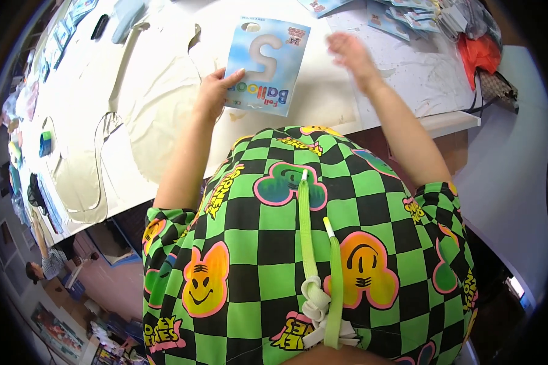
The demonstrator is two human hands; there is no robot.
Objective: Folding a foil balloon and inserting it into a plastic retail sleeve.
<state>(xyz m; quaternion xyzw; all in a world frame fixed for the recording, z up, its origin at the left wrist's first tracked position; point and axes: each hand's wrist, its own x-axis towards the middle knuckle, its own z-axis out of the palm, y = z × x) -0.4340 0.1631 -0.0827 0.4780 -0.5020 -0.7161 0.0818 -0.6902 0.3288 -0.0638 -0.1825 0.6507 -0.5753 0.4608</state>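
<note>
Left of my open right hand (354, 57), apart from it, my left hand (215, 93) grips a flat, light-blue rectangular packet (268, 67).

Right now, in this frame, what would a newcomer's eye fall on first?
First comes the green-and-black checkered top, filling the lower middle. Then the light-blue packet in the left hand near top centre, the blurred right hand to its right, and the red plastic bag at upper right.

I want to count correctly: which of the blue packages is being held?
The blue package in the left hand, showing a grey curved figure; the other packages lie on the table.
</note>
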